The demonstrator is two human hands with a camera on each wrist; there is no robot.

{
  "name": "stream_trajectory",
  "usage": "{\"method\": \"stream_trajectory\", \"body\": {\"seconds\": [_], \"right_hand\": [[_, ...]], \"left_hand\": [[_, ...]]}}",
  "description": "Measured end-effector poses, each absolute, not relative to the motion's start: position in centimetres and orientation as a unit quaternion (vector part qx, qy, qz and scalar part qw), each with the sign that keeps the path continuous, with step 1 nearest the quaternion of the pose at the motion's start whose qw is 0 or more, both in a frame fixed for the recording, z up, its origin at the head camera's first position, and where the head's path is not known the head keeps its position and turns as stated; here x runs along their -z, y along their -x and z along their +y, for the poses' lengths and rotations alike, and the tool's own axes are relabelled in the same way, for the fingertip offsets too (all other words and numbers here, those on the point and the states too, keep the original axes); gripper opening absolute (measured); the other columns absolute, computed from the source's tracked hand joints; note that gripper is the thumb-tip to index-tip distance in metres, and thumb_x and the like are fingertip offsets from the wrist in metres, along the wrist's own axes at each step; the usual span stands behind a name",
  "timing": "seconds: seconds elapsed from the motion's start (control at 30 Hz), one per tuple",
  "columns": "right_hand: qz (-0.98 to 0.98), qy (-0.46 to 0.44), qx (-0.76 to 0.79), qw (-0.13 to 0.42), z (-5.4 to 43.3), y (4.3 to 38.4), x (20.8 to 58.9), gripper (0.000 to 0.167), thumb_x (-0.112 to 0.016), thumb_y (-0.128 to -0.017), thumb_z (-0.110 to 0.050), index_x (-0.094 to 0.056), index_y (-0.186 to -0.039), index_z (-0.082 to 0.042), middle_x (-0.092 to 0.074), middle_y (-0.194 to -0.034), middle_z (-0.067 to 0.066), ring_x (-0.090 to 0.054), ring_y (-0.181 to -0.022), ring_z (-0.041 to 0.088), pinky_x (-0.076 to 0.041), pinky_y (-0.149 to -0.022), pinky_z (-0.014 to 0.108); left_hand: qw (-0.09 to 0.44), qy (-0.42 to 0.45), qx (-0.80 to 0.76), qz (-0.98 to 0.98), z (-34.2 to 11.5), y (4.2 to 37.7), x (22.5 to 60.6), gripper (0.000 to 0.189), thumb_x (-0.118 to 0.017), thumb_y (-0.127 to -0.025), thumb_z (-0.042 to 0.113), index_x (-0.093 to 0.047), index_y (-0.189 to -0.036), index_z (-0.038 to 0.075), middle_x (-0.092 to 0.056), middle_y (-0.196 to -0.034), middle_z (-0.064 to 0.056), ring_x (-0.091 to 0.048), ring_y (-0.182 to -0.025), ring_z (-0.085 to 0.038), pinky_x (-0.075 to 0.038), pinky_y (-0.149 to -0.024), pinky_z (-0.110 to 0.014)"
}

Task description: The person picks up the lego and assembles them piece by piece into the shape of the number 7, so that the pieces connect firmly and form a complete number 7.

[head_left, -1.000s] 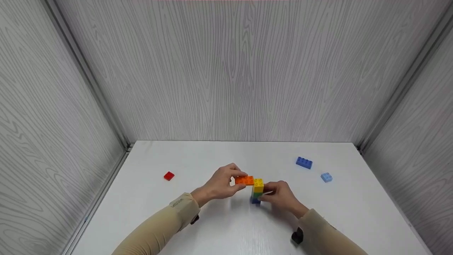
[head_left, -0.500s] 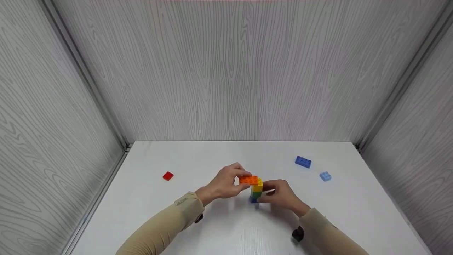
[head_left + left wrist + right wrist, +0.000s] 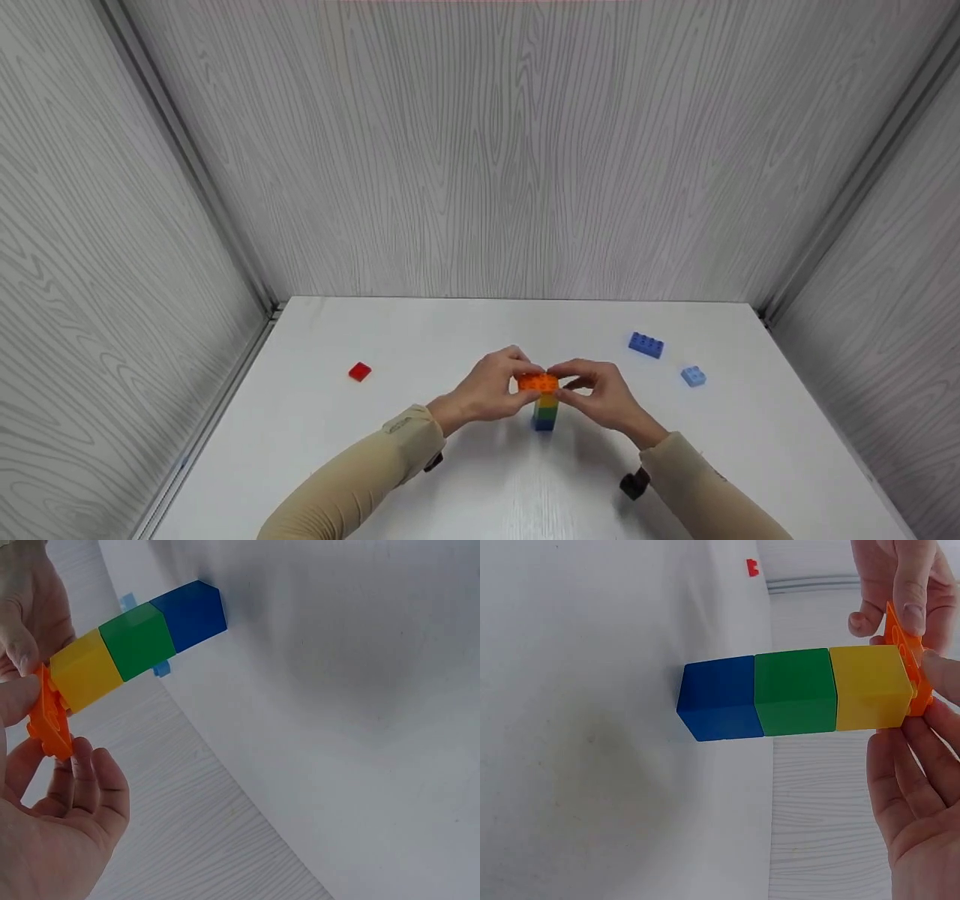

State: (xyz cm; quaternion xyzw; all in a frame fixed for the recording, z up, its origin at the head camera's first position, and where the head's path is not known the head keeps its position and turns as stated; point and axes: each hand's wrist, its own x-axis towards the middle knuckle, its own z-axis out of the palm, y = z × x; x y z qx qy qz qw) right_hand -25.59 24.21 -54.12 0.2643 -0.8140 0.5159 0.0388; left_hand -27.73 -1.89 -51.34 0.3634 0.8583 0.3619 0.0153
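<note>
Your left hand is pinching the orange brick by its left end, and your right hand is pinching the same brick near its right end. The orange brick is sitting at the top of the tower, with one end sticking out past the tower's left side. The tower is standing on the table, with a yellow block on top, a green block next and a blue block at the bottom.

A thin gap is showing over the yellow block, so the orange brick is probably not sitting all the way down. You should be holding it flat and lining up its edges, then pushing straight down over the tower. Pushing on the loose end could be tipping everything. A red brick is lying left of the tower; a dark blue brick and a light blue brick are lying right of it.
</note>
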Motion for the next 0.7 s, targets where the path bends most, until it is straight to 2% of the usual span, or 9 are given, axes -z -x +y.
{"method": "stream_trajectory", "body": {"seconds": [0.23,0.43,0.57,0.7], "right_hand": [[-0.818,-0.238,-0.522,0.033,24.5,25.4,54.3,0.031,-0.083,-0.103,-0.015,-0.082,-0.134,-0.010,-0.083,-0.132,0.016,-0.081,-0.116,0.016,-0.066,-0.095,0.024],[-0.801,-0.262,-0.535,0.051,24.5,25.6,54.9,0.029,-0.080,-0.103,-0.008,-0.081,-0.133,-0.004,-0.083,-0.128,0.022,-0.083,-0.113,0.014,-0.066,-0.094,0.024],[-0.802,-0.264,-0.534,0.055,24.4,25.6,55.2,0.029,-0.081,-0.103,-0.008,-0.082,-0.132,-0.007,-0.084,-0.126,0.018,-0.082,-0.112,0.011,-0.066,-0.096,0.024],[-0.812,-0.260,-0.520,0.059,24.2,25.5,55.3,0.028,-0.081,-0.103,-0.012,-0.083,-0.132,-0.010,-0.083,-0.124,0.014,-0.081,-0.112,0.015,-0.066,-0.098,0.026]], "left_hand": [[0.014,-0.366,-0.355,0.860,-1.3,27.7,51.5,0.032,-0.079,-0.106,0.030,-0.083,-0.134,0.016,-0.072,-0.120,-0.004,-0.065,-0.103,-0.011,-0.061,-0.098,-0.025],[0.009,-0.361,-0.368,0.857,-1.1,27.8,51.6,0.029,-0.081,-0.105,0.025,-0.084,-0.131,0.014,-0.072,-0.116,-0.005,-0.066,-0.102,-0.012,-0.061,-0.096,-0.025],[0.021,-0.338,-0.389,0.856,-1.0,27.7,51.6,0.028,-0.084,-0.101,0.021,-0.086,-0.128,0.013,-0.070,-0.110,-0.005,-0.061,-0.098,-0.009,-0.058,-0.091,-0.022],[0.029,-0.324,-0.398,0.858,-0.8,27.7,51.5,0.027,-0.085,-0.100,0.019,-0.087,-0.126,0.013,-0.068,-0.105,-0.005,-0.058,-0.093,-0.010,-0.054,-0.084,-0.020]]}}
